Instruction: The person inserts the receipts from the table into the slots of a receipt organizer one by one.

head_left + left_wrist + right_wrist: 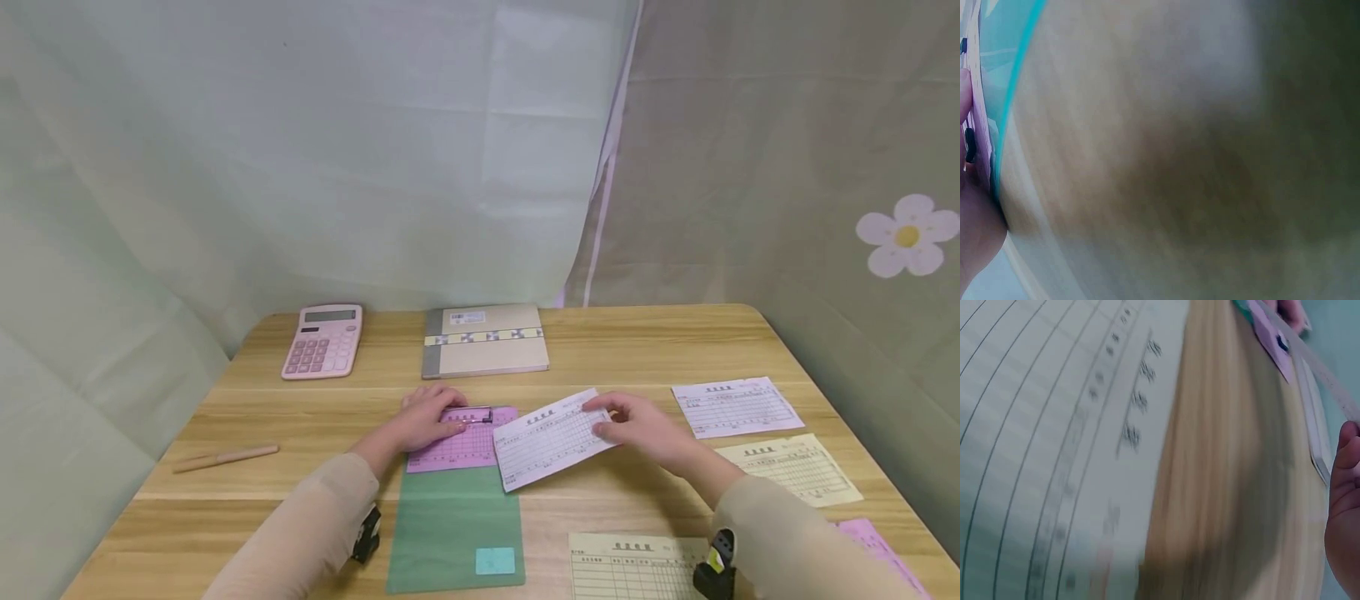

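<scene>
My left hand (431, 419) grips the top left corner of a green clipboard (453, 529), its thumb over a pink form (450, 454) and its fingers by the metal clip (480, 417). The form lies across the board's upper part. In the left wrist view, part of the hand (979, 231) shows beside the pink paper edge. With thumb and fingers, my right hand (648, 429) pinches a white form (551, 442) at its right end. This form is tilted, and its left end overlaps the pink one in the head view.
Behind are a pink calculator (322, 342) and a beige notebook (491, 342); a pen (225, 458) lies left. At the right lie another white form (738, 408), a yellow form (798, 475) and a pink sheet (881, 550). Another yellow form (630, 571) lies near the front.
</scene>
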### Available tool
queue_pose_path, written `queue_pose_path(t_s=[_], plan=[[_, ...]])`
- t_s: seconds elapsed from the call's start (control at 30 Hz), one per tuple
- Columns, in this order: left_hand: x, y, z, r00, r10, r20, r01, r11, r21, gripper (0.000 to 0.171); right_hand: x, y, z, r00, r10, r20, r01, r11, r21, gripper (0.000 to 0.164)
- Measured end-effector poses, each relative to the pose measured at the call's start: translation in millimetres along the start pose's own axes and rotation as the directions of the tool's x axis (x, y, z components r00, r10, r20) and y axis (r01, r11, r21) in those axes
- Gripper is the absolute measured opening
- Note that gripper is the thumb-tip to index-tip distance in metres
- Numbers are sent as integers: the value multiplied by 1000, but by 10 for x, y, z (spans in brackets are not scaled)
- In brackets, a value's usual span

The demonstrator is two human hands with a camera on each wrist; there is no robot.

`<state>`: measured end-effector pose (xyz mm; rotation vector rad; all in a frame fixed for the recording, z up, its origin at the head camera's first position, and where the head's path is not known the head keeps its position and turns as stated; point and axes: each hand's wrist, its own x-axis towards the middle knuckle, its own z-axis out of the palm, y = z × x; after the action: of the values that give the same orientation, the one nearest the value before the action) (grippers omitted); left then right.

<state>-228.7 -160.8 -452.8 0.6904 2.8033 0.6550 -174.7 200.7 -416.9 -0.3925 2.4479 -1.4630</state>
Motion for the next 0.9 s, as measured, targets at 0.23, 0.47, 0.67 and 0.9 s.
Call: queue_pose_path(t_s=[0.23,0.47,0.67,0.9], plan=[[-4,19,-13,1000,-12,11,12,1000,-7,35,196,-107,368,990,-36,138,32,999,36,34],[4,46,9,1000,-7,-9,7,1000,-8,34,320,-212,639,983,-49,176,44,998,34,33],[-1,52,34,999,-14,-41,15,1000,11,33,402,-233,831,985,-45,169,49,999,-19,32],[-6,94,13,998,-25,-50,26,1000,14,31,458,-273,988,985,-103,138,123,981,-152,32]])
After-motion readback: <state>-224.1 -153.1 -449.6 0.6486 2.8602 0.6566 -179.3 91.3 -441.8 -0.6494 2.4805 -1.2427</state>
